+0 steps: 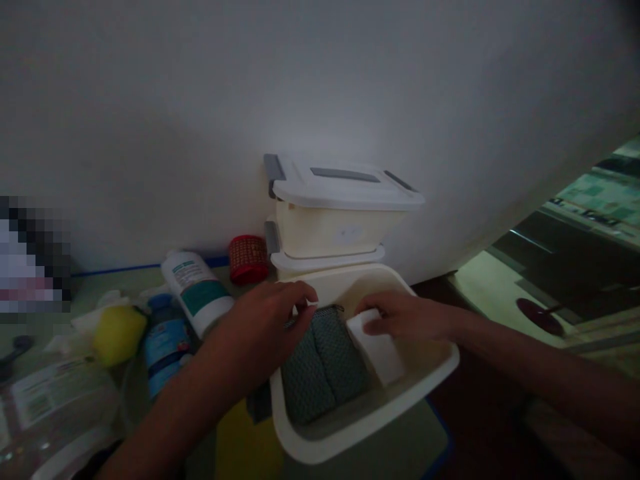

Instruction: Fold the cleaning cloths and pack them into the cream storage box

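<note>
An open cream plastic bin (320,453) stands in front of me, tilted in view. On its left side lies a grey-green woven bundle (325,367), perhaps folded cloth or a pouch. My right hand (400,315) reaches into the bin and grips a white box (383,353) near its upper end, right beside the bundle. Over the bin's left rim is my left hand (280,310), its fingers curled and thumb close to the forefinger, at the bundle's upper edge. Whatever lies between those fingertips is too unclear to name.
Behind the bin, lidded storage boxes (340,230) are stacked against the wall. To the left are a red basket (249,259), a white bottle (197,290), a blue-labelled bottle (167,343), a yellow object (119,333) and a clear container (60,407). The table's edge (443,433) shows at right.
</note>
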Demonstrator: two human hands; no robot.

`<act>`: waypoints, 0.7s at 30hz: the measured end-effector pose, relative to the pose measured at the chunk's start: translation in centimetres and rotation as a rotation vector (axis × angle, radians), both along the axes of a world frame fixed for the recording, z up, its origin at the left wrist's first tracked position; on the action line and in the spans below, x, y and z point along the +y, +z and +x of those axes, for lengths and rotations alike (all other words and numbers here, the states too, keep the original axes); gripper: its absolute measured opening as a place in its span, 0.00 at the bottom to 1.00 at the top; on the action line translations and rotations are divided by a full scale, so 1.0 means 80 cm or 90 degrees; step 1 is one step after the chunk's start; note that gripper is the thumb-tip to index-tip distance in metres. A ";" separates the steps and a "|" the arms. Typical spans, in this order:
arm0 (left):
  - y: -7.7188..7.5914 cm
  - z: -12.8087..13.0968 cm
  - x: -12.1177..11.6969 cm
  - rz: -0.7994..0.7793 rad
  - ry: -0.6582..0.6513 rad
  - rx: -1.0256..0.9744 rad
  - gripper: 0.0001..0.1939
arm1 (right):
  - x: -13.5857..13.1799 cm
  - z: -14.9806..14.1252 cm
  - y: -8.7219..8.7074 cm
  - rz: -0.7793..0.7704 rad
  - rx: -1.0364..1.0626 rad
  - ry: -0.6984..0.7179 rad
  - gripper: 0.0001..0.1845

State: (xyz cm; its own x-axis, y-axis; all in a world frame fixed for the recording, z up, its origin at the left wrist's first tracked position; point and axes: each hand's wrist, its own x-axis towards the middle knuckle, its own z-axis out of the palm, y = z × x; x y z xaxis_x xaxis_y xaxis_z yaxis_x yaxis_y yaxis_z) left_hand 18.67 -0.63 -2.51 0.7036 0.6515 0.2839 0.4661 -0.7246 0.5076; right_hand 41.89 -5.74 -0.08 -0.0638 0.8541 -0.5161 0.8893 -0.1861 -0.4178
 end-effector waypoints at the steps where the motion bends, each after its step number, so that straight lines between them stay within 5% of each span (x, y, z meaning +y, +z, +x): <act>1: 0.001 0.000 -0.001 -0.001 -0.004 0.002 0.10 | -0.001 -0.003 -0.003 -0.011 -0.019 -0.002 0.17; 13: 0.004 0.003 -0.003 -0.003 -0.033 0.007 0.09 | 0.002 -0.004 -0.028 -0.031 -0.112 -0.018 0.17; 21: 0.001 0.003 -0.002 0.002 -0.038 0.015 0.09 | 0.013 -0.007 -0.020 -0.003 -0.150 -0.005 0.17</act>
